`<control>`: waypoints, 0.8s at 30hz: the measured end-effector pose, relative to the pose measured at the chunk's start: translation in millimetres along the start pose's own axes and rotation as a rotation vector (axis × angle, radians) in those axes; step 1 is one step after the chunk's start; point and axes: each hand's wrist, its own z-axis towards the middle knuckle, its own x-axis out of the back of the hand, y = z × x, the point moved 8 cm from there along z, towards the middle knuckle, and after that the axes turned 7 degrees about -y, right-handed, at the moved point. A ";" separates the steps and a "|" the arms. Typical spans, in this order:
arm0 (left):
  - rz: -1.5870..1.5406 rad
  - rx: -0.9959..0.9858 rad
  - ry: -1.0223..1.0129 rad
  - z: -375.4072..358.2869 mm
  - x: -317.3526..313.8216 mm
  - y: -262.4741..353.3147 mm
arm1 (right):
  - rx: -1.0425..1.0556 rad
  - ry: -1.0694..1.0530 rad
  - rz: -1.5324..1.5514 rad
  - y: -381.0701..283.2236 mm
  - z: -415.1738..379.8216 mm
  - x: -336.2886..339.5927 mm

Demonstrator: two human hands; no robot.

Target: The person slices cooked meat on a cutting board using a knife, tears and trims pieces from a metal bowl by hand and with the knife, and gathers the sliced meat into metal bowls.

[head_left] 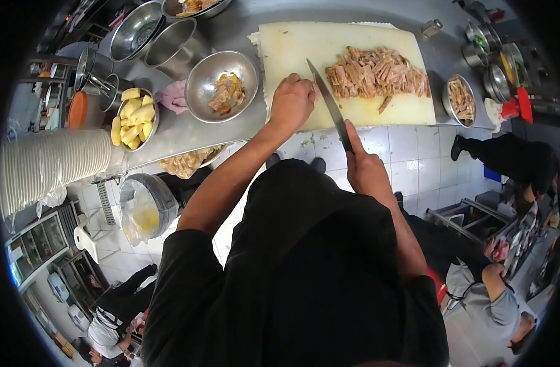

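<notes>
- The right hand [367,168] is closed around the dark handle of a chef's knife [330,104], forefinger stretched along the spine; the handle is almost wholly hidden inside the fist.
- The knife's long, tapering steel blade lies across the near edge of the cutting board [292,46], its tip pointing toward the board's middle.
- The left hand [292,101] rests on the board's near edge, just left of the blade, fingers curled under in a loose fist; whether it pins anything beneath cannot be told.
- A heap of sliced cooked meat [378,73], brown and fibrous, cut in short strips, lies on the board to the right of the blade's tip.
- The board is pale, thick and rectangular, its surface scuffed; it sits on a steel counter [231,18].
- Left of the board stands a round steel bowl [200,79] holding a few pieces of meat; further left, a smaller bowl of yellow chunks [133,116].
- Right of the board, a small steel bowl [459,98] holds more strips.
- The person's dark shirt blocks the floor below the board.
</notes>
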 end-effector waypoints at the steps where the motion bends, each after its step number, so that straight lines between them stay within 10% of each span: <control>1: 0.001 -0.005 0.005 0.1 1.5 0.8 | -0.010 0.001 -0.001 -0.2 -0.2 1.8; 24: -0.024 -0.047 -0.066 -4.4 22.5 14.6 | -0.049 -0.029 0.108 3.8 -13.1 15.8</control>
